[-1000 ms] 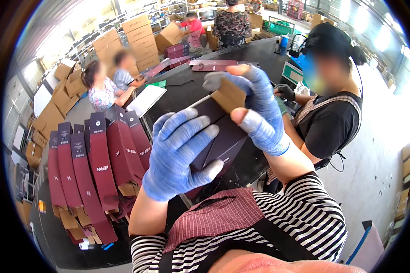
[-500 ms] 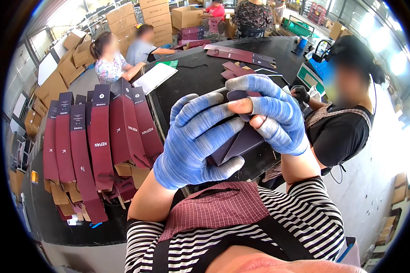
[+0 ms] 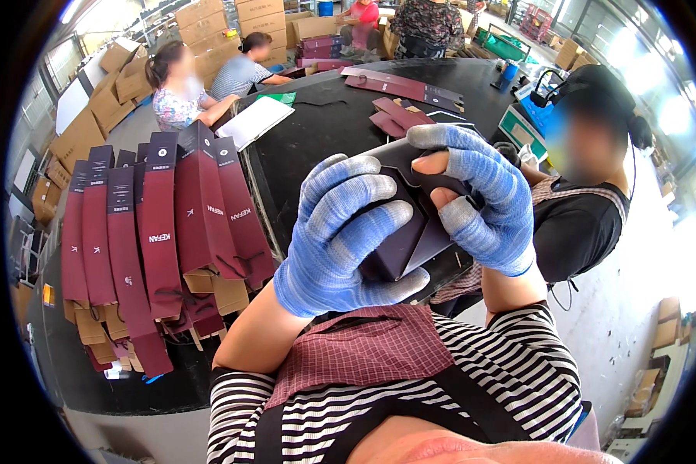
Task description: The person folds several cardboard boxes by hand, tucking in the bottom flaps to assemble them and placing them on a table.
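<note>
In the head view, a dark purple folded box [image 3: 410,224] is being held up in front of the chest, above the edge of the black table [image 3: 325,131]; it is being gripped by both gloved hands. The left hand [image 3: 344,236] is being wrapped around its left side with fingers curled shut on it; the right hand [image 3: 479,205] is being closed over its top and right side. A row of dark red flat cartons [image 3: 162,224] is being kept on the table to the left; more flat pieces [image 3: 402,85] are lying farther back. A person in black [image 3: 588,224] is being seen just to the right.
</note>
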Tool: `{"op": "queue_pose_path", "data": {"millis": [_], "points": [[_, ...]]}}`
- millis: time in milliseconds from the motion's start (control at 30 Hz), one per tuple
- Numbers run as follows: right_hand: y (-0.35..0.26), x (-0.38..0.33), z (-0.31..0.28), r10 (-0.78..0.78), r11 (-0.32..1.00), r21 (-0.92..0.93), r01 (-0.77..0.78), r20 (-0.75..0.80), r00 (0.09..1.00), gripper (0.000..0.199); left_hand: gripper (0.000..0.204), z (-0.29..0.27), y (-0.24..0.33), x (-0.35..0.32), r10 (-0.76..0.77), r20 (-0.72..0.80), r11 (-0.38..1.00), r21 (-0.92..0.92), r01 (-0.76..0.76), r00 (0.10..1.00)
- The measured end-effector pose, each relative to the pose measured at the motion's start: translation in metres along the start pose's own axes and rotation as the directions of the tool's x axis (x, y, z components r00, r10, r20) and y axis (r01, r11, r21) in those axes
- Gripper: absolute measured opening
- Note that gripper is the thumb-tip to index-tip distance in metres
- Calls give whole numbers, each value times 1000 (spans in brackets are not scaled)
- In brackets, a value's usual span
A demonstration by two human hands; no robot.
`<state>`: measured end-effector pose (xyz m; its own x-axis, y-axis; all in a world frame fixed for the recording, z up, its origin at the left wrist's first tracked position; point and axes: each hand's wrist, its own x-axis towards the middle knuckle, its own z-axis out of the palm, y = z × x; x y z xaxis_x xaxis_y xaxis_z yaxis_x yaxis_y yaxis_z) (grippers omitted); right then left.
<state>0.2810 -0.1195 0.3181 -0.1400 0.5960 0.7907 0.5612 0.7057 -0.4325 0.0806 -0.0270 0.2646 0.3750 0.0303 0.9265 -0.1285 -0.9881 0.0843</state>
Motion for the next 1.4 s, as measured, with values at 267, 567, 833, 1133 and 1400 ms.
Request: {"op": "queue_pose_path", "data": {"millis": [267,567,833,1133,1400], "points": [[0,-4,-3,-50,996,-67,53,54,997,33,71,8,2,0,-1,-2,1000,4,1,1000],[-14,-7,0,29,987,-162,-18,65,997,36,71,8,6,-2,13,-32,1000,10,-12,999],[-23,-1,-2,-22,955,-289,67,155,988,35,69,6,7,-2,11,-34,1000,24,-11,999],[-22,1,-4,-4,939,-333,88,244,970,37,66,3,8,-2,-2,-20,999,40,2,1000],[-6,-4,-5,19,997,-81,-6,162,987,42,68,4,-3,-3,40,-43,998,50,-37,998]]}}
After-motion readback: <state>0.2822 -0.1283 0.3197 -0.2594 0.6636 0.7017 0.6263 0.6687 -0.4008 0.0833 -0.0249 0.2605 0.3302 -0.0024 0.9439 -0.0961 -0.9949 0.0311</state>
